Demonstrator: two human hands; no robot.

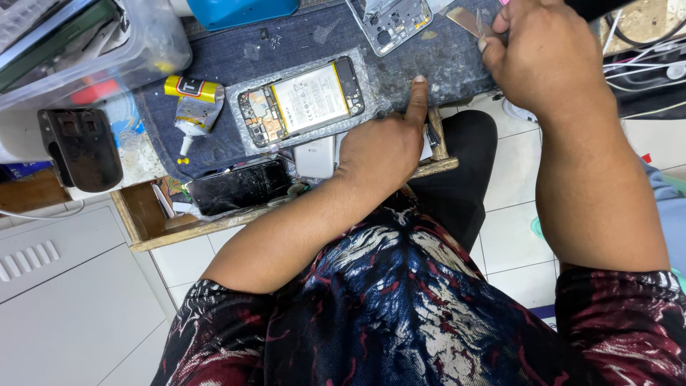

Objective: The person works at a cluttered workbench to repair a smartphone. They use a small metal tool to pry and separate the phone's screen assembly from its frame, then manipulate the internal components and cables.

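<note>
Our left hand points one finger onto the table beside the opened phone; our right hand, fingers pinching tweezers, might slip and scratch the phone frame.

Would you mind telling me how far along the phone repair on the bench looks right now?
Done: the opened phone lies back-off on the mat, battery and boards exposed; a separate frame sits above it. In hand: the right hand grips tweezers, and the left hand presses one finger on the mat. Left: the phone is still uncovered; a glue tube waits beside it.
</note>
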